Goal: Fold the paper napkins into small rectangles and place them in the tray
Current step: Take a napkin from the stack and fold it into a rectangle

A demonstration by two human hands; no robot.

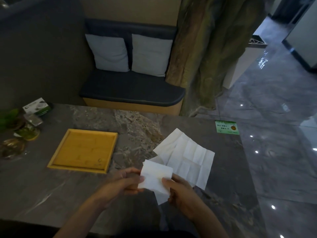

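A partly folded white paper napkin is held just above the marble table, near its front edge. My left hand pinches its left side and my right hand grips its lower right corner. Behind it, unfolded creased napkins lie spread flat on the table, overlapping each other. The square wooden tray rests to the left of my hands with nothing in it.
At the table's left edge stand a white and green box, green leaves and several small glass dishes. A green card lies at the far right. A cushioned bench is beyond the table, glossy floor to the right.
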